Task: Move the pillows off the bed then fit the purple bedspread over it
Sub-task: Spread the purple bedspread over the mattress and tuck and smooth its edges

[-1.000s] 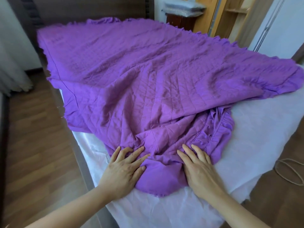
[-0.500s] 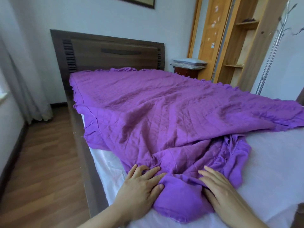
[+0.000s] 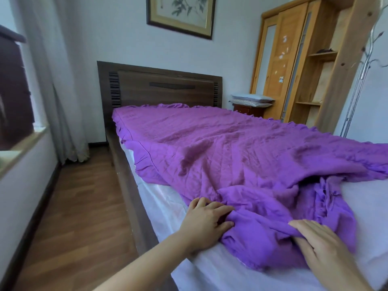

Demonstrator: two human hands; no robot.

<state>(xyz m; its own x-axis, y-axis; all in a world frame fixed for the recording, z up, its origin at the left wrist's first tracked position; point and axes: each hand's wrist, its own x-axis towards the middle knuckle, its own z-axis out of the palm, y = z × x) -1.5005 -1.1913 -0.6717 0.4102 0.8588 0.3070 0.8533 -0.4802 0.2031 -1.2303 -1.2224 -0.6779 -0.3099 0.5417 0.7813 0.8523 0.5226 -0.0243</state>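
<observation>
Both sets of fingers are on the bunched near end of the purple bedspread (image 3: 231,154). The left hand's fingers (image 3: 218,206) are curled and pinch a fold of the cloth between them. The right hand's fingers (image 3: 304,224) are stretched out nearly straight and lie flat on the fabric, with a ridge of cloth lifted between them and the thumb. The left hand (image 3: 206,222) sits at the left side of the heap, its forearm reaching in from the lower edge of the view. The right hand (image 3: 321,246) rests on the heap's right side, so the crumpled corner lies between the two. Beyond the hands the bedspread runs wrinkled up the bed, its ruffled edge meeting the dark wooden headboard (image 3: 163,87). Toward the foot it is rumpled and folded over itself, and the white sheet (image 3: 168,206) shows along the near left edge and at the right. The bed's brown side rail (image 3: 130,192) borders the wood floor (image 3: 79,206). The pillows (image 3: 252,99) are stacked on a small dark nightstand (image 3: 249,110) to the right of the headboard, beside a light wooden wardrobe (image 3: 279,66). A framed picture (image 3: 180,15) hangs above the headboard, and a pale curtain (image 3: 56,80) hangs at the left.
</observation>
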